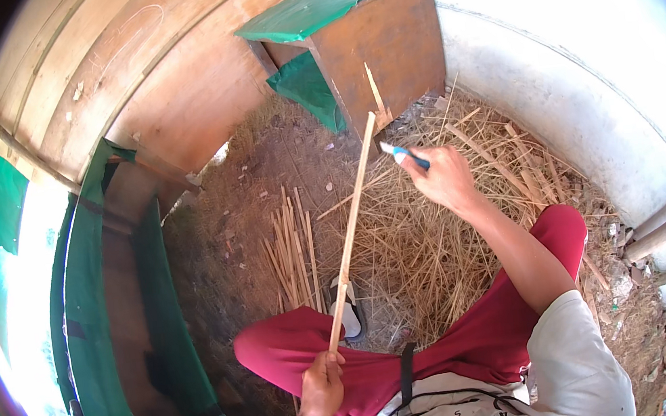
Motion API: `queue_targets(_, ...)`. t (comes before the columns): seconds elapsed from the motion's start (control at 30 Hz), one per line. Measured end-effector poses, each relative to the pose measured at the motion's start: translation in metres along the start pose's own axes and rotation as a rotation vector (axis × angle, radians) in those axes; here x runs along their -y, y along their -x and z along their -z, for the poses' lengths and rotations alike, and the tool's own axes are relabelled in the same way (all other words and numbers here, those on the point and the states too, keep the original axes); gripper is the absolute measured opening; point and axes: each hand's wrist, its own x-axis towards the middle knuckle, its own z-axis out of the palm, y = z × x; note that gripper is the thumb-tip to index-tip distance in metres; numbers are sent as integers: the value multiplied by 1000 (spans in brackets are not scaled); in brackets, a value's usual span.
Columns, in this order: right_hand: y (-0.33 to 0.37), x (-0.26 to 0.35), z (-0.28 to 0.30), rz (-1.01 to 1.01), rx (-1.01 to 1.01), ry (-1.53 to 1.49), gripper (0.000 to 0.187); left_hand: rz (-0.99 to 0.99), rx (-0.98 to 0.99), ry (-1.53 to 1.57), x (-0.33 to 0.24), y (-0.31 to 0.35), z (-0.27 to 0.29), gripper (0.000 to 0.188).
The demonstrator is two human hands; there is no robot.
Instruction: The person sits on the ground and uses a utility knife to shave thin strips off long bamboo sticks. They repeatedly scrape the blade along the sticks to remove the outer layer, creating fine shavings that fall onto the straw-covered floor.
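Observation:
My left hand (322,388) is closed around the lower part of a long, pale bamboo strip (355,205). From my left knee the strip slants up and away, its far tip close to the wooden box. In my right hand (442,179) is a small blue utility knife (412,159), its short blade pointing left toward the upper part of the strip. A little space shows between blade and strip. Several cut strips (295,244) lie in a bundle on the ground beyond my left knee. Thin shavings (425,239) are heaped in front of me and to the right.
A brown wooden box (394,51) with a green covered top stands ahead. Wooden panels (148,73) rise at the far left, and a white sheet wall (569,61) curves along the right. A long green-edged trough or frame (121,311) runs down the left side.

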Motion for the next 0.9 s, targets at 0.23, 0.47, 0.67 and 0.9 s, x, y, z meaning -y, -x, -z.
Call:
queue_targets(0.23, 60, 44, -24, 267, 336, -142, 44, -70, -6, 124, 1, -30, -16, 26)
queue_targets(0.47, 67, 51, -15, 338, 255, -116, 40, -71, -121, 248, -8, -48, -34, 25)
queue_targets(0.67, 66, 47, -12, 316, 216, -121, 41, -81, -137, 270, -9, -65, -38, 18)
queue_targets(0.9, 62, 41, -7, 333, 135, -106, 38, -155, -5, 96, -39, -64, -35, 19)
